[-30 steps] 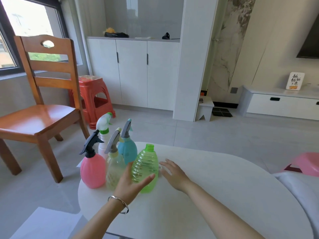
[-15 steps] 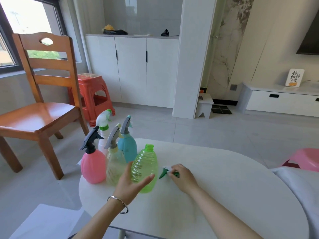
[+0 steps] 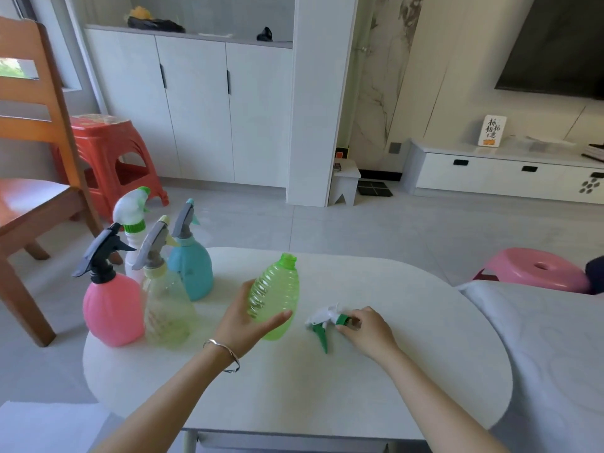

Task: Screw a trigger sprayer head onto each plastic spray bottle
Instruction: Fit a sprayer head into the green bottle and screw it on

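Well inside table (image 3: 327,393) edges, left hand (image 3: 243,325) gripping bottle (image 3: 277,294), right hand (image 3: 367,330) pinching sprayer (image 3: 322,320)

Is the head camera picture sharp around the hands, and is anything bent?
Head view: mildly soft all over, though the green bottle in the left hand and the sprayer head pinched by the right hand read clearly; the wide lens tilts the cabinet doors and chair.

Home living room: wall TV (image 3: 555,44) over low TV cabinet (image 3: 503,173), white cupboards (image 3: 196,109), wooden chair (image 3: 32,158), plastic stools (image 3: 111,158), tiled floor (image 3: 392,230).
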